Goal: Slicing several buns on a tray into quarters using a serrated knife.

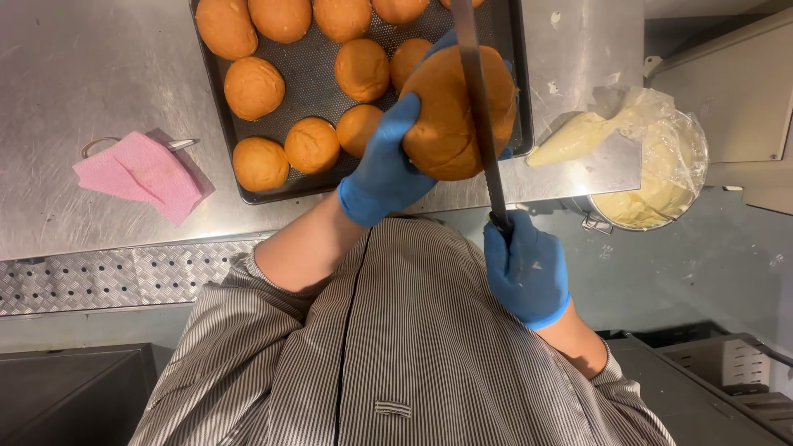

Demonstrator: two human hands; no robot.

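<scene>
Left hand (pixel 388 169), in a blue glove, grasps a large round brown bun (pixel 450 116); the fingers curl around the bun's left and far sides, with blue fingertips just visible past its upper edge, so that the bun sits cupped in the palm and raised above the near right corner of the baking tray (pixel 216 83). Right hand (pixel 526 271), also gloved in blue, is clenched around the handle of a long serrated knife (pixel 477 99), close to the body and below the bun. The blade runs from this fist away from the person, crossing the right half of the bun and passing out of the top edge of the view. The blade lies against the bun's surface; whether it has entered the crumb cannot be told.

The dark perforated tray rests on a steel worktop (pixel 83 83) and carries further whole buns (pixel 310 144) of the same colour, set in rows to the left of the held bun. A pink cloth (pixel 140 173) lies on the worktop well to the left of the tray. To the right, a piping bag (pixel 578 136) of pale cream lies on the worktop's corner, beside a metal bowl (pixel 652 194) lined with clear film and holding more cream. The person wears a striped jacket (pixel 413 347).
</scene>
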